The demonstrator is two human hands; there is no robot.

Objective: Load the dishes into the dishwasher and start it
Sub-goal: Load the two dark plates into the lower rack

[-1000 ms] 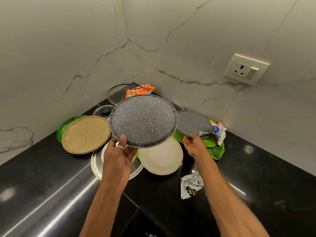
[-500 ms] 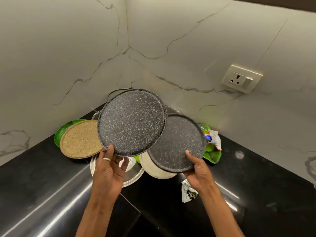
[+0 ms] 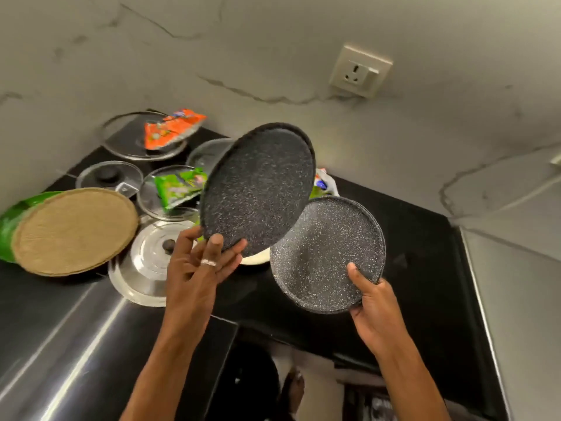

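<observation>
Left hand [image 3: 197,268] pinches one speckled plate [image 3: 258,189]; right hand [image 3: 375,311] grips the other speckled plate [image 3: 324,253].

Left corner crowded: glass lids [image 3: 109,177], steel lid [image 3: 145,268], woven plate [image 3: 76,232]; counter [image 3: 425,253] free rightward.

**Wrappers and marble in a kitchen corner, as I see it over the remote link**

A black stone countertop [image 3: 425,238] wraps the corner beneath a pale marble wall [image 3: 273,41] veined with dark, crack-like lines. A cream wall socket [image 3: 359,71] with one switch sits high on the right-hand stretch of wall, well above the counter. Three snack wrappers lie toward the back of the counter. An orange packet [image 3: 171,129] is nearest the corner, and a crumpled green packet [image 3: 179,188] is just in front of it. A white-and-blue wrapper [image 3: 326,182] (only a sliver reaches my feed) lies close to the right-hand wall. Light glares in long streaks off the counter's left run.
</observation>
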